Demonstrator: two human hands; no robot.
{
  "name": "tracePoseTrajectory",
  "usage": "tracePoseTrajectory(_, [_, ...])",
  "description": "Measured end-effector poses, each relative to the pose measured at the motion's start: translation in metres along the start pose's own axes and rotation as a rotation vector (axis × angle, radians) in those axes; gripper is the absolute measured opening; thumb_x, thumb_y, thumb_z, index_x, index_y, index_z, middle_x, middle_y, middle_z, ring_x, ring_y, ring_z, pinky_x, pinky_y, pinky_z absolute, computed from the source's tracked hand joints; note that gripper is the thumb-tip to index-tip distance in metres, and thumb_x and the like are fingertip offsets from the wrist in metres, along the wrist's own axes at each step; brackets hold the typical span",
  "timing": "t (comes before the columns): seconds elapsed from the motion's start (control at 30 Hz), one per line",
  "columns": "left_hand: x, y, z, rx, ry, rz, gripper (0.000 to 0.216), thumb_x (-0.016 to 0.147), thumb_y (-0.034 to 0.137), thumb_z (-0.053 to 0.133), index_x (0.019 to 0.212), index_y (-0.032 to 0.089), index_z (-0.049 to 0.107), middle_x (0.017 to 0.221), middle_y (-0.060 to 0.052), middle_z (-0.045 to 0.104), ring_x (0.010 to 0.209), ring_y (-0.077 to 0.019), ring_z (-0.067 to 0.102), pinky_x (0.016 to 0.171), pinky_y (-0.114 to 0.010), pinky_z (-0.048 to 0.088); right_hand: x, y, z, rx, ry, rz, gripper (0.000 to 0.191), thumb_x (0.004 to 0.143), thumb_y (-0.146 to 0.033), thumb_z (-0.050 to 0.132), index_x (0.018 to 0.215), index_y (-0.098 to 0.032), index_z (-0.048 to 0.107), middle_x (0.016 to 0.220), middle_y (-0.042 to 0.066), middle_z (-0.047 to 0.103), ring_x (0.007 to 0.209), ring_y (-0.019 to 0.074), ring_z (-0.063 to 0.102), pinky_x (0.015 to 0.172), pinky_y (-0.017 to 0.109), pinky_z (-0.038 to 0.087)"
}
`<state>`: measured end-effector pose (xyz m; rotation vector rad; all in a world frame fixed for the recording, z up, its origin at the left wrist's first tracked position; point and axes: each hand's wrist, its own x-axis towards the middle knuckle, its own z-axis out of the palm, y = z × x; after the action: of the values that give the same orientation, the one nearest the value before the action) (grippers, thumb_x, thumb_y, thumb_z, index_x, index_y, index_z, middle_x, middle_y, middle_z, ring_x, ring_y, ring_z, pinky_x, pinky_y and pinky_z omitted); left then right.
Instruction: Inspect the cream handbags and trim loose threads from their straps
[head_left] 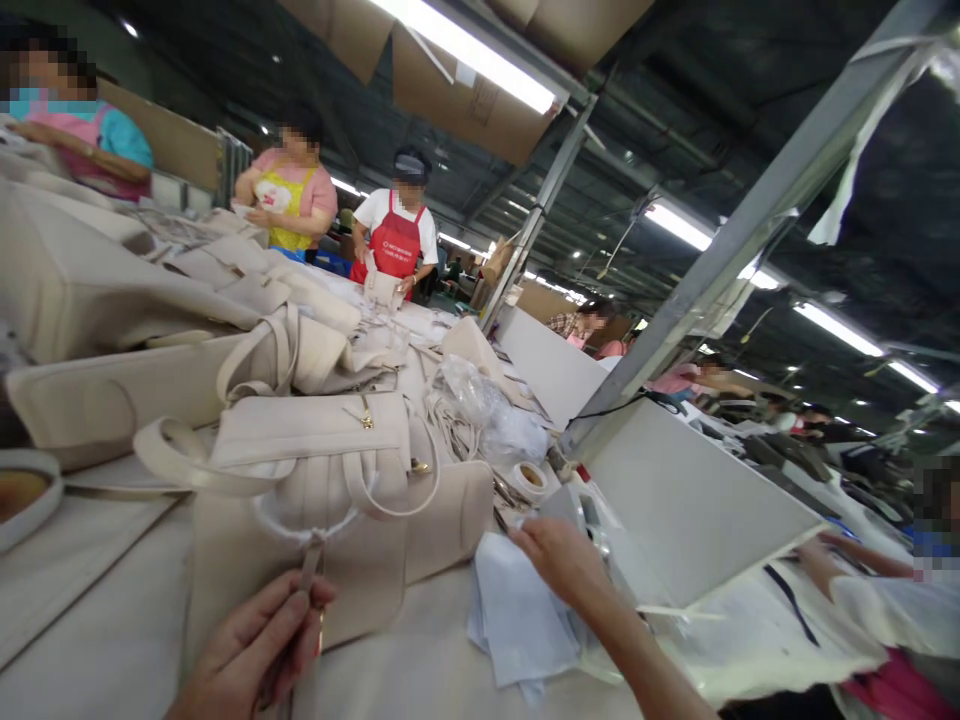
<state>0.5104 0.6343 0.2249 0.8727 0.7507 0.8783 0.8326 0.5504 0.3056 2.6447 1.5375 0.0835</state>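
A beige handbag [255,560] with two looped handles and a gold-coloured zip pull lies in front of me. My left hand [262,640] is closed, pinching a narrow beige strap [311,565] between thumb and fingers. A white band [281,525] curves from the strap's upper end across the bag. Something gold-coloured and slim shows just below those fingers. My right hand [562,560] is over the top edge of pale blue sheets [525,620], close to a roll of tape [529,480]. Its fingertips are blurred and partly hidden, so their grip is unclear.
More beige bags [112,390] are heaped on the left. Clear plastic wrapping [480,400] lies beyond the tape roll. A pale board [690,500] and a slanting metal post [697,260] stand at right. Co-workers, one in a red apron [395,245], stand along the table.
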Motion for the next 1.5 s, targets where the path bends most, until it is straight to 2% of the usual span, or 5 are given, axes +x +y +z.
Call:
tracePoseTrajectory(0.43, [0.002, 0.000, -0.010, 0.115, -0.090, 0.171, 0.056, 0.070, 0.069, 0.072, 0.095, 0.018, 0.067, 0.056, 0.003, 0.057, 0.045, -0.0108, 0.046, 0.043, -0.019, 0.037, -0.052, -0.008, 0.092, 0.282, 0.303, 0.094, 0.036, 0.098, -0.022, 0.042, 0.113, -0.013, 0.074, 0.120, 0.014, 0.073, 0.112, 0.0257, 0.067, 0.100, 0.034, 0.049])
tracePoseTrajectory(0.6, [-0.034, 0.013, -0.002, 0.540, 0.359, 0.738, 0.040, 0.079, 0.043, 0.070, 0.115, 0.025, 0.066, 0.115, -0.008, 0.069, 0.111, -0.0297, 0.062, 0.101, -0.035, 0.047, -0.049, -0.006, 0.093, 0.346, 0.336, 0.068, 0.037, 0.094, -0.018, 0.040, 0.108, -0.012, 0.074, 0.116, 0.014, 0.074, 0.108, 0.0266, 0.068, 0.101, 0.036, 0.048])
tracePoseTrajectory(0.67, [-0.048, 0.017, 0.012, 0.628, 0.322, 0.905, 0.033, 0.083, 0.035, 0.066, 0.115, 0.026, 0.067, 0.127, -0.009, 0.065, 0.122, -0.0314, 0.056, 0.112, -0.039, 0.039, -0.050, -0.005, 0.091, 0.373, 0.338, 0.055, 0.037, 0.093, -0.019, 0.039, 0.101, -0.014, 0.074, 0.110, 0.013, 0.075, 0.104, 0.0275, 0.068, 0.098, 0.037, 0.049])
tracePoseTrajectory(0.97, [0.001, -0.026, 0.132, 0.925, -0.516, 0.625, 0.036, 0.085, 0.008, 0.038, 0.091, 0.017, 0.072, 0.104, -0.012, 0.067, 0.098, -0.0235, 0.062, 0.088, -0.033, 0.047, -0.049, -0.003, 0.093, 0.471, 0.354, 0.052, 0.037, 0.092, -0.023, 0.039, 0.102, -0.018, 0.074, 0.111, 0.012, 0.076, 0.104, 0.0258, 0.069, 0.097, 0.035, 0.049])
tracePoseTrajectory(1.5, [0.051, -0.067, 0.149, 1.021, -0.495, 0.499, 0.040, 0.082, 0.001, 0.035, 0.084, 0.014, 0.073, 0.100, -0.012, 0.069, 0.096, -0.0214, 0.063, 0.088, -0.029, 0.046, -0.048, 0.001, 0.097, 0.668, 0.423, 0.038, 0.042, 0.089, -0.040, 0.041, 0.091, -0.020, 0.077, 0.105, 0.013, 0.078, 0.100, 0.0300, 0.070, 0.097, 0.041, 0.050])
